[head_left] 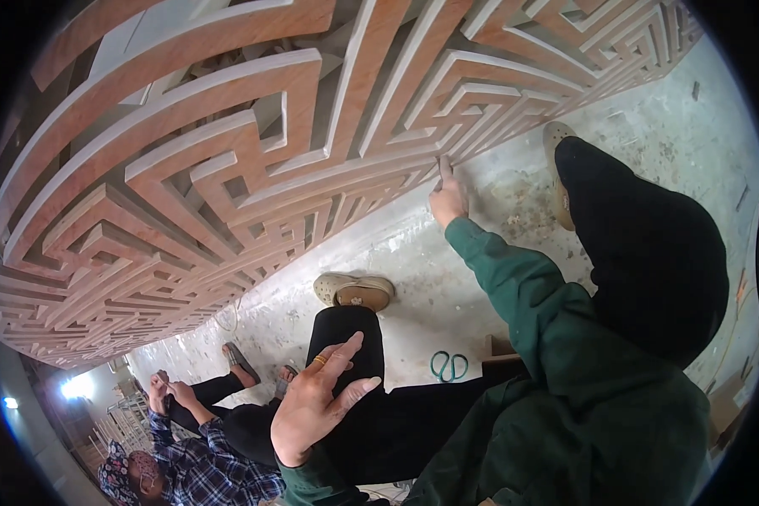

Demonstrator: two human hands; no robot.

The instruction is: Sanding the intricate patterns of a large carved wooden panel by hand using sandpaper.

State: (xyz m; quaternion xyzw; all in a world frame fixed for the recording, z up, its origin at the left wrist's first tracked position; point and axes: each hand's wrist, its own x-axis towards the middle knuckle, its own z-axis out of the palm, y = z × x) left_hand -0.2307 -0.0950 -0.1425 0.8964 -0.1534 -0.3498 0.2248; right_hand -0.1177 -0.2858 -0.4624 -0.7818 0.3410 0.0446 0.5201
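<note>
A large wooden lattice panel, reddish-brown with pale cut edges in a maze-like pattern, stands along the far side. At its lower edge is my right hand, fingers drawn together and their tips against the wood. Whatever may be between them is too small to make out. My left hand, with a gold ring, hovers above my dark trouser leg, holding nothing. Its fingers are stretched and the thumb stands apart.
Teal-handled scissors lie on the stained pale floor, close to a cardboard box. My clogs rest near the panel. At lower left sits a co-worker in a plaid shirt, both hands raised beside the panel.
</note>
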